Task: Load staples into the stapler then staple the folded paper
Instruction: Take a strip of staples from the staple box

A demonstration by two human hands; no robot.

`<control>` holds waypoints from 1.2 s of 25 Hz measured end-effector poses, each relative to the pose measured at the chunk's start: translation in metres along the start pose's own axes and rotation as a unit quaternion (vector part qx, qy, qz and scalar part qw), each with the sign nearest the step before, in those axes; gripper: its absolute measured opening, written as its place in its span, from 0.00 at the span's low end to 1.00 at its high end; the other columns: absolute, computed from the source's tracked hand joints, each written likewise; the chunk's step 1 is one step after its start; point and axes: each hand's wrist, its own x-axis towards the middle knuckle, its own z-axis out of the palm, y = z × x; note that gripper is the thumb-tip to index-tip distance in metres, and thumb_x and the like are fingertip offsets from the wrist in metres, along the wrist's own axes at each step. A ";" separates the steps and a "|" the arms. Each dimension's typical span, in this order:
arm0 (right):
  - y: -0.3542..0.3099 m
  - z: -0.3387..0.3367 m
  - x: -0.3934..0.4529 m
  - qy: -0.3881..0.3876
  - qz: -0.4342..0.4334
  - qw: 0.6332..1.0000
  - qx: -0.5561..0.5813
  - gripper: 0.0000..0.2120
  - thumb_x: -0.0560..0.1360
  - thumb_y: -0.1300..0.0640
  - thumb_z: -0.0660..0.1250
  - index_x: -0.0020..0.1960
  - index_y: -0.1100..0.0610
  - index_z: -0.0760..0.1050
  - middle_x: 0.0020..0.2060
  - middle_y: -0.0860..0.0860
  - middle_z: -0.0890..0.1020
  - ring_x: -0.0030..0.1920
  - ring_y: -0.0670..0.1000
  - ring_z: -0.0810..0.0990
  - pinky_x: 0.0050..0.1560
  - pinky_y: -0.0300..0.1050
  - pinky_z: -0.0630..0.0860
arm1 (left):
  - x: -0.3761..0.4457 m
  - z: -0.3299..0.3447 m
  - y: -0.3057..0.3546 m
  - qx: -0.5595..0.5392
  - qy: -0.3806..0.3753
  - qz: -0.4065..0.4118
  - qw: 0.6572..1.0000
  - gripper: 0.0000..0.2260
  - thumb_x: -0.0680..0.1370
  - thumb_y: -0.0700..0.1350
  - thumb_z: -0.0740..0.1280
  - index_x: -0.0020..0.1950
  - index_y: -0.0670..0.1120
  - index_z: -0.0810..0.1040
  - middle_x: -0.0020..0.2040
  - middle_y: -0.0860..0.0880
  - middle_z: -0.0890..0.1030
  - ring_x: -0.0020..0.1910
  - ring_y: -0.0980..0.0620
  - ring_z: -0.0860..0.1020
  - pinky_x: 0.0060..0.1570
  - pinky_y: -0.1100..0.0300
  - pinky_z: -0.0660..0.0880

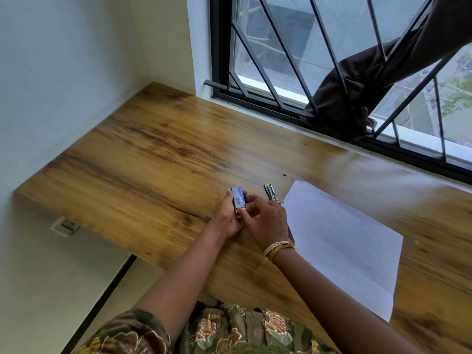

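Left hand [227, 215]: closed around a small blue staple box [238, 198], held just above the counter [143, 154].
Right hand [265, 221]: fingertips pinched at the box's near end, apparently opening it.
Stapler [270, 192]: left lying just beyond the right hand, not yet loaded.
Paper [342, 241]: laid flat beside the right hand; no fold or staple is seen.
Progress: judged early; loading and stapling remain.

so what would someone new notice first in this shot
Both hands meet near the middle of the wooden desk: the left hand holds a small blue staple box while the right hand works at its near end. Just right of them lies a slim metal stapler beside a large white paper sheet, under a black-barred window.
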 end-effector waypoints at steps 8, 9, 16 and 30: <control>-0.014 -0.006 0.009 -0.011 0.057 0.998 0.029 0.12 0.65 0.41 0.72 0.37 0.50 0.81 0.32 0.46 0.84 0.36 0.46 0.81 0.46 0.47 0.80 | 0.002 -0.002 -0.004 -0.018 -0.003 0.040 0.999 0.25 0.82 0.59 0.43 0.49 0.41 0.69 0.48 0.37 0.79 0.46 0.42 0.82 0.44 0.49 0.79; -0.015 -0.006 0.008 -0.011 0.056 0.998 0.029 0.12 0.65 0.41 0.72 0.37 0.50 0.81 0.32 0.46 0.84 0.36 0.46 0.81 0.45 0.48 0.80 | 0.001 -0.001 -0.004 -0.012 0.001 0.042 0.999 0.25 0.82 0.59 0.43 0.49 0.41 0.69 0.47 0.37 0.79 0.47 0.42 0.81 0.45 0.48 0.78; -0.011 -0.007 0.004 -0.005 0.025 0.997 0.073 0.09 0.69 0.51 0.69 0.48 0.51 0.81 0.36 0.45 0.84 0.36 0.44 0.81 0.42 0.47 0.82 | 0.000 0.001 -0.004 -0.032 0.003 0.036 0.999 0.24 0.82 0.60 0.45 0.47 0.42 0.70 0.48 0.37 0.77 0.48 0.41 0.78 0.51 0.44 0.76; 0.000 -0.015 0.011 -0.076 0.080 0.980 0.165 0.06 0.68 0.56 0.72 0.44 0.50 0.84 0.37 0.44 0.85 0.37 0.37 0.80 0.38 0.26 0.70 | 0.006 0.000 -0.006 -0.017 0.000 0.055 0.998 0.24 0.82 0.58 0.46 0.48 0.41 0.70 0.45 0.38 0.79 0.42 0.43 0.83 0.58 0.44 0.72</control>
